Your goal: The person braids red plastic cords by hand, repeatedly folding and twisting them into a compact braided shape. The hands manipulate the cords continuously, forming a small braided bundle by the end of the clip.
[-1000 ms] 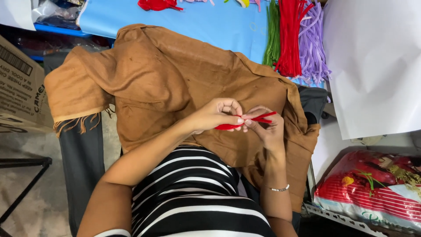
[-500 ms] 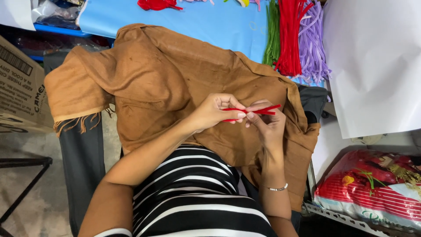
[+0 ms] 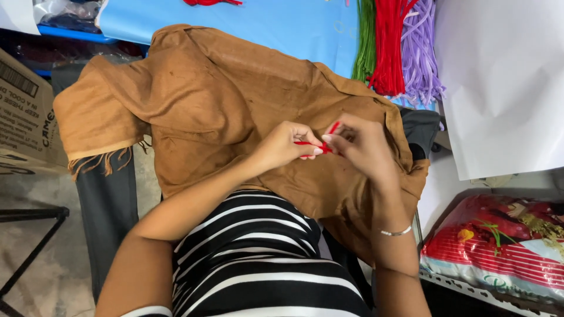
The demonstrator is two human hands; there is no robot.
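Pinching one red pipe cleaner (image 3: 322, 141), left hand (image 3: 288, 145) and right hand (image 3: 359, 142) meet over one brown shawl (image 3: 223, 105).

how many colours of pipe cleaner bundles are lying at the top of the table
3, side by side at the top right on the blue sheet: green bundle on the left, red bundle in the middle, purple bundle on the right. Their upper ends are cut off, so more may be hidden.

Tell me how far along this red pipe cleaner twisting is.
Early. Both hands, left hand and right hand, pinch one red pipe cleaner over the brown cloth, bent but unshaped. Left: the green, red and purple bundles lie unused on the blue table.
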